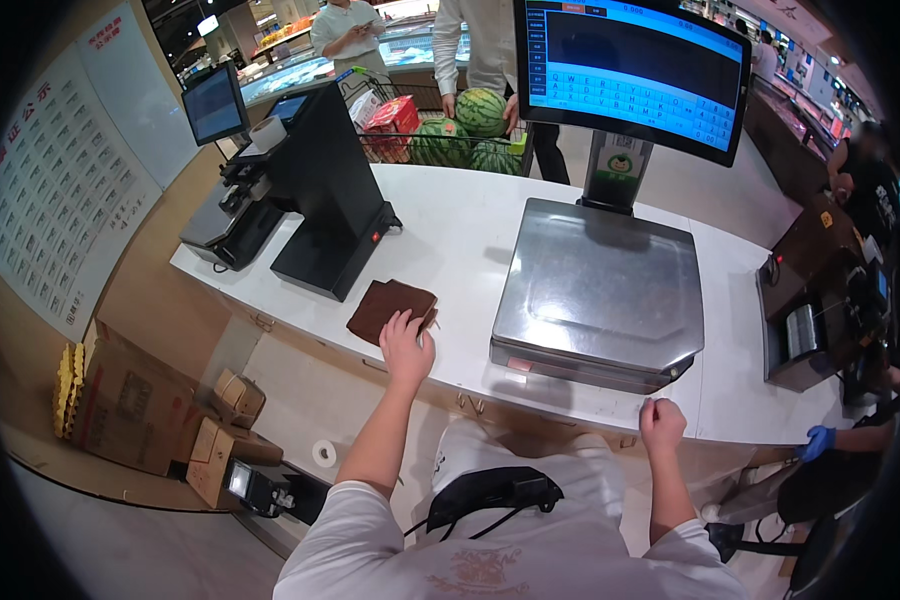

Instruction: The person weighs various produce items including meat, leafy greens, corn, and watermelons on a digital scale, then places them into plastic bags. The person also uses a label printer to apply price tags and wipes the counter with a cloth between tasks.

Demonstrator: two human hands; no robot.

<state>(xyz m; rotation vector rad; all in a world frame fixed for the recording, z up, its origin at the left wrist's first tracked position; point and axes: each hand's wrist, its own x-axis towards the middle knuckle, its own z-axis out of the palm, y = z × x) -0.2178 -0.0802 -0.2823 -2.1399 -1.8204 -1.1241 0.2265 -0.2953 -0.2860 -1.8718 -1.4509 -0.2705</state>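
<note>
My left hand (407, 349) rests on the near right part of a folded brown cloth (381, 306), fingers stretched out over it. The cloth lies flat on the white counter (450, 255). My right hand (661, 424) is curled into a loose fist at the counter's front edge, below the near right corner of a large weighing scale (604, 292) with a shiny metal platform. Nothing shows in that fist. Above the scale, a touchscreen monitor (637, 67) stands on a post.
A black weighing machine (337, 195) with a tape roll (268, 135) stands left. Across the counter, a person's hands touch a watermelon (481, 112) in a shopping cart (521, 154). Another machine (806, 300) and a blue-gloved hand (817, 444) are at right; cardboard boxes (131, 409) lower left.
</note>
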